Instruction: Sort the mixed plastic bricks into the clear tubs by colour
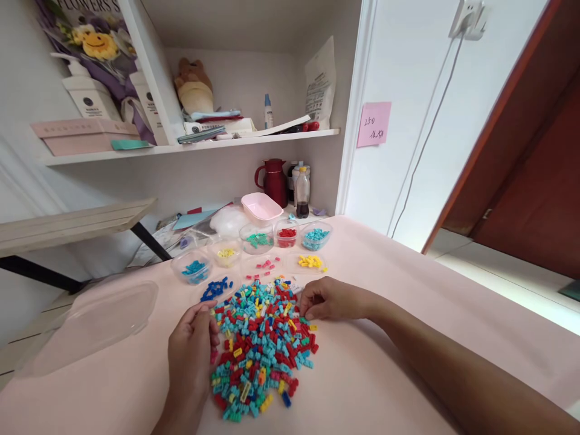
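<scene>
A mixed heap of small coloured bricks (260, 347) lies on the pink tabletop (385, 374), between the two hands. The left hand (193, 344) rests at the heap's left edge, grip curled; whether a brick is held cannot be told. The right hand (328, 299) touches the heap's upper right edge, fingertips pinched together. Sorting by colour is judged in hand. Clear tubs (316, 235) and single-colour piles lie beyond both grips; the next move calls for one brick to be isolated.
</scene>
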`<state>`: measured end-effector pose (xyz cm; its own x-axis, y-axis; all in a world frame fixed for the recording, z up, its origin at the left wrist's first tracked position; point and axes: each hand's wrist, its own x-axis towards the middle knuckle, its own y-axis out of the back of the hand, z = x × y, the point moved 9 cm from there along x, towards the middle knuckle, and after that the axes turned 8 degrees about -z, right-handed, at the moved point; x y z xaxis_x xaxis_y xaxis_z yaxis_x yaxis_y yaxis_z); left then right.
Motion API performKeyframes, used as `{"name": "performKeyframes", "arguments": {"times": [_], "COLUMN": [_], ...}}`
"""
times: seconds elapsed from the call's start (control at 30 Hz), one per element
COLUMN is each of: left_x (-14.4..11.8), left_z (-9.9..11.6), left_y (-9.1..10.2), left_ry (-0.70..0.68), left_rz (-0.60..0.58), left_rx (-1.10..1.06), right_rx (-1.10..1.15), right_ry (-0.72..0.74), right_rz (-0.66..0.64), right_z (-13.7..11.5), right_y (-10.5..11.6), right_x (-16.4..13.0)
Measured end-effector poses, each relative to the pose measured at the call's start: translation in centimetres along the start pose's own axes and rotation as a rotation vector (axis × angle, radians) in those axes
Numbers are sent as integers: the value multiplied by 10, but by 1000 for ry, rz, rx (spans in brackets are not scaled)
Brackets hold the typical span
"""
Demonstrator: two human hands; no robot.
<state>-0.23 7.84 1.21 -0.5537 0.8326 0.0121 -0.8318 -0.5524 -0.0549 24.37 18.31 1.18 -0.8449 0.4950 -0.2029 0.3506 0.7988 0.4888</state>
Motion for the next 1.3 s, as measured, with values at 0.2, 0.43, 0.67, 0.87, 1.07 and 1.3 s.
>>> {"name": "performKeyframes", "arguments": {"times": [0.2,0.43,0.67,0.87,1.07,1.3], "left_x": [0,-2,-1,1,2,-2], "left_z": [-1,3,1,-1,-2,2], "left_y": [-1,-1,0,1,0,-1], "left_ry": [12,-8,-3,-26,-20,1], "left_rz": [-10,-13,-8,-24,-28,-9], "left_rx": [-6,25,14,21,2,-2], "right_rx": [-71,-138,-145,-100,-29,2], "right_ry": [38,55,67,70,35,31], "right_rz": [20,58,75,32,-1,-12], "right_z": [-6,-5,-6,1,7,5], "right_y": [-1,-1,0,-2,-4,-4], "right_x": [1,3,5,8,8,7]}}
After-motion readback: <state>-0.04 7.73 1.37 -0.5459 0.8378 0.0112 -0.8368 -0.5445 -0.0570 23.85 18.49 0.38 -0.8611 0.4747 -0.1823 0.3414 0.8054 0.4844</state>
